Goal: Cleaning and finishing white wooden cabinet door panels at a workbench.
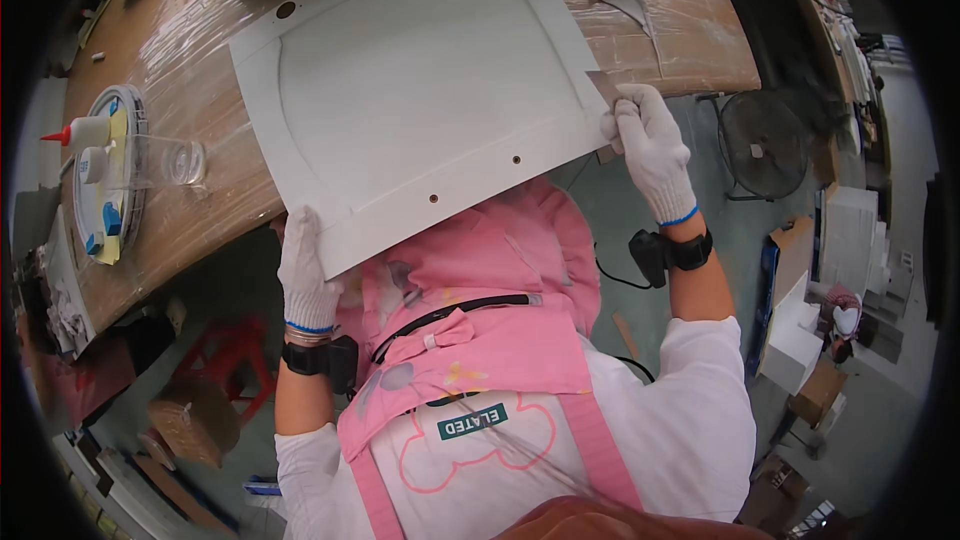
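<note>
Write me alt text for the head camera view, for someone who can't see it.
A large white panel juts past the edge of a brown table toward a person in a pink apron. The gloved left hand touches its near left corner; the gloved right hand pinches a small flat piece by its right edge.

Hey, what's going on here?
A person wearing white gloves and a pink apron is handling a large white panel, which lies partly over the near edge of a wooden table. The left hand holds its near-left corner. The right hand pinches a small, thin, greyish piece at the panel's right edge. A red-tipped bottle sits off to the left.
</note>
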The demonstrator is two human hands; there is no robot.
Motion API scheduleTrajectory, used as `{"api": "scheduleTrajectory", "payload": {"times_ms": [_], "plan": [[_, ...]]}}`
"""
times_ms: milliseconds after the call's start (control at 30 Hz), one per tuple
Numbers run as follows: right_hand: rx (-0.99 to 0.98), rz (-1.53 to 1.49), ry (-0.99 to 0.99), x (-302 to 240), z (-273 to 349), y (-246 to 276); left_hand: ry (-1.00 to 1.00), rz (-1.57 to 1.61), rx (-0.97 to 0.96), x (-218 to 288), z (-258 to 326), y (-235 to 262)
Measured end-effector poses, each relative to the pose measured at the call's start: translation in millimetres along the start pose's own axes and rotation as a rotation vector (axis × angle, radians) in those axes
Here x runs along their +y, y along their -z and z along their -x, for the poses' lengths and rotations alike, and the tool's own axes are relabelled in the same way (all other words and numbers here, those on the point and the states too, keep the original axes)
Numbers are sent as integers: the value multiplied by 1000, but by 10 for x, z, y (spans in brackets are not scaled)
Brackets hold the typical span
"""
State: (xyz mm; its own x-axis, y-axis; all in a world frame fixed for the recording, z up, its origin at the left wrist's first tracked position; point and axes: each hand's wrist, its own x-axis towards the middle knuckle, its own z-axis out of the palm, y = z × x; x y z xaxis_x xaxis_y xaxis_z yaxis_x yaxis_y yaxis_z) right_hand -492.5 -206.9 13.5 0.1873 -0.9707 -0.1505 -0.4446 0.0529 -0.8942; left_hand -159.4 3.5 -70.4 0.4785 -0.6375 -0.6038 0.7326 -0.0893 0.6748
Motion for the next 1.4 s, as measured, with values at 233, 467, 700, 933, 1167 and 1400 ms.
{"api": "scheduleTrajectory", "payload": {"times_ms": [233,467,700,933,1167,1400], "plan": [[166,234,2,315,402,-126,-26,69,-88,-52,-64,-65],[205,475,230,458,385,-406,-27,63,-70,-52,-27,-126],[241,630,279,502,383,-386,-15,84,-39,-37,-3,-152],[164,579,209,341,450,-409,-53,34,-62,-52,-22,-88],[161,537,284,415,441,-414,-44,12,-29,-50,-24,-136],[224,618,253,478,380,-374,-50,57,-68,-46,-34,-102]]}}
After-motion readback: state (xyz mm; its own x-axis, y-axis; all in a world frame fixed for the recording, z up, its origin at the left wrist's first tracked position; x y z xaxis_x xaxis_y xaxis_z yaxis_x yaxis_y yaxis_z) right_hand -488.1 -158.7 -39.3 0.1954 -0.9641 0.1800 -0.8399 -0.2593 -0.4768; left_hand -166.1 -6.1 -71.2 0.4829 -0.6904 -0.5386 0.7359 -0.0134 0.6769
